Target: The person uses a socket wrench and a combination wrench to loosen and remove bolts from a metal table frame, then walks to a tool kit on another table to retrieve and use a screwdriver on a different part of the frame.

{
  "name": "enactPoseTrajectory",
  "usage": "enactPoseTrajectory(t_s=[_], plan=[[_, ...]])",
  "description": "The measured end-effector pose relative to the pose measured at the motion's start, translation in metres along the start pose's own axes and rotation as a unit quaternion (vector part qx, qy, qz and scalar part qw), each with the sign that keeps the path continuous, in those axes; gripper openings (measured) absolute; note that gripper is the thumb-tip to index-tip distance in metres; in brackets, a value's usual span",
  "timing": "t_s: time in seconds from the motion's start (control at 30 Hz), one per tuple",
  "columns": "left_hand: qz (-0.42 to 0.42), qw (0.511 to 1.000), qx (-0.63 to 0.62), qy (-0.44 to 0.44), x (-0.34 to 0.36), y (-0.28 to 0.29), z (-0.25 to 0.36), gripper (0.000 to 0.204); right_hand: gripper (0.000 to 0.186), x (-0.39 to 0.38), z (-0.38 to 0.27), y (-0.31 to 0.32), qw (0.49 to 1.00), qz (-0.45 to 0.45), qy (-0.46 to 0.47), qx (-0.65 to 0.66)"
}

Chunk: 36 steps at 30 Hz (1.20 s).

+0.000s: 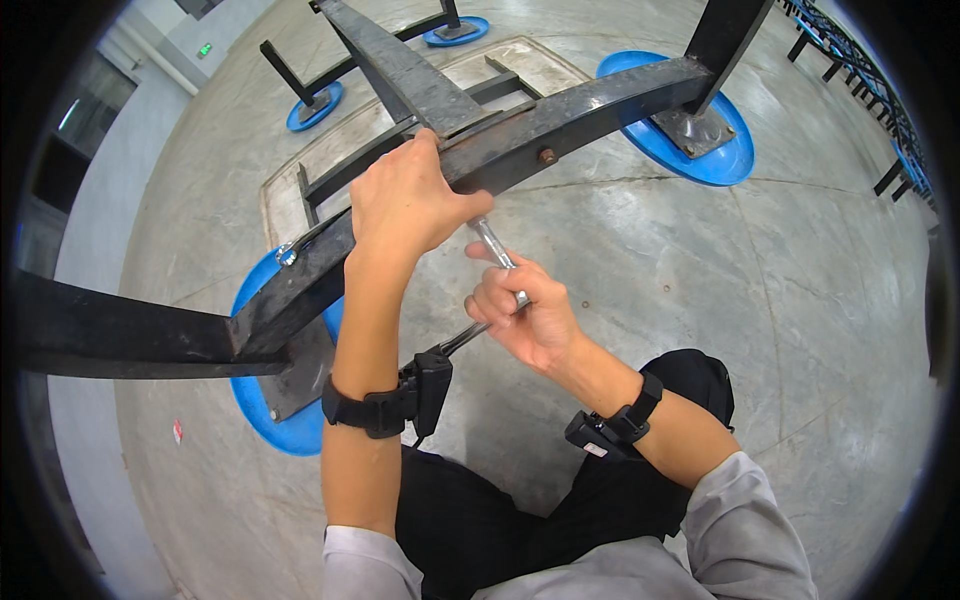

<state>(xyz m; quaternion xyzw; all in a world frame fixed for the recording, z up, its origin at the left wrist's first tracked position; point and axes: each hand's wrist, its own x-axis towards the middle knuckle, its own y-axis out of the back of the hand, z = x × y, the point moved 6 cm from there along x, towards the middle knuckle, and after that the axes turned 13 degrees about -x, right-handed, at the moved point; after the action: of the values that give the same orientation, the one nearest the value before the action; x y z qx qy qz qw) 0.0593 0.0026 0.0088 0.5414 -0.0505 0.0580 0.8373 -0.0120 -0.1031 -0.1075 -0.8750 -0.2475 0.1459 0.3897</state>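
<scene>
My left hand (pixel 405 195) is closed over the black steel beam (pixel 604 106), with its thumb at the upper end of a silver socket wrench (pixel 488 240) that meets the underside of the beam. My right hand (pixel 520 305) grips that wrench around its joint, the handle (pixel 462 338) slanting down to the lower left. A rusty bolt head (pixel 547 156) shows on the beam's face to the right. Left of my left hand, a small shiny metal fitting or tool (pixel 288 254) rests by the beam.
The steel frame stands on blue round pads (pixel 728 160), another (pixel 255 405) at lower left, over a stained board (pixel 540 55) on the concrete floor. My bent legs (pixel 620 480) are below my arms. A row of black frames (pixel 850 90) runs along the right, a wall (pixel 85 330) along the left.
</scene>
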Motion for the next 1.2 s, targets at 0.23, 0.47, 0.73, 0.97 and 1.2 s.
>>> enactPoseTrajectory(t_s=[0.23, 0.47, 0.73, 0.97, 1.2], plan=[[0.002, 1.000, -0.001, -0.002, 0.000, -0.004, 0.000, 0.072, 0.034, -0.004, -0.002, -0.003, 0.994, -0.012, -0.016, 0.109], [0.005, 1.000, -0.003, -0.001, 0.000, -0.002, -0.003, 0.070, 0.031, -0.005, -0.035, -0.001, 0.781, 0.142, 0.169, -0.585], [0.003, 1.000, 0.005, -0.005, 0.004, -0.003, -0.005, 0.072, 0.037, -0.005, -0.031, 0.002, 0.927, 0.074, 0.075, -0.360], [-0.031, 0.999, -0.002, -0.026, 0.003, -0.002, -0.008, 0.071, 0.038, -0.001, 0.001, -0.008, 0.992, 0.032, -0.076, 0.091], [-0.032, 0.999, -0.016, -0.037, 0.004, -0.004, -0.011, 0.072, 0.038, 0.001, -0.007, 0.000, 0.980, 0.021, -0.005, -0.197]])
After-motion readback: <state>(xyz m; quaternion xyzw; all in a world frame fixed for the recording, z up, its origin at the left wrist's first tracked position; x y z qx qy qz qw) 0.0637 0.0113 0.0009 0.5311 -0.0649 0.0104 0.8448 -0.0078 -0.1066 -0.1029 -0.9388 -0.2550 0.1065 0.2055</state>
